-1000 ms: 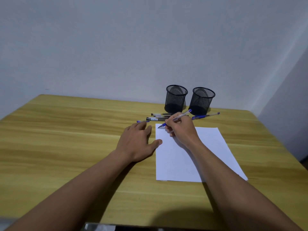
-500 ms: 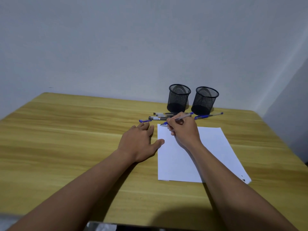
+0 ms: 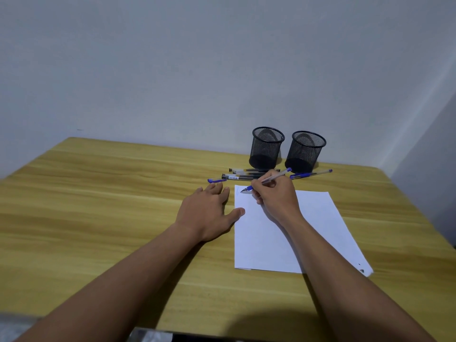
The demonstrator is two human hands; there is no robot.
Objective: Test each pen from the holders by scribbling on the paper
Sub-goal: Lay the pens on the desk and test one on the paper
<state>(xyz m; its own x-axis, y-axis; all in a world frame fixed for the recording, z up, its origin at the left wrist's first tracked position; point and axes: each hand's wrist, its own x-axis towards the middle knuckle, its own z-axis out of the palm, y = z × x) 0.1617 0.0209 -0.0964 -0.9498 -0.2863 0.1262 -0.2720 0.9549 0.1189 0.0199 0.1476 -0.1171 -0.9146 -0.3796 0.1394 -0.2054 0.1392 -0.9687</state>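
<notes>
Head view: the left hand [image 3: 206,213] is laid flat and open on the yellow wooden table [image 3: 98,206], thumb touching the left edge of the white paper sheet [image 3: 276,243]. The right hand [image 3: 276,196] is closed around a blue-gripped clear pen [image 3: 267,180], tip at the sheet's far-left corner, barrel slanting up-right toward two empty black mesh holders [image 3: 266,149].

The label on one black pen [image 3: 233,177] is too small to read.
</notes>
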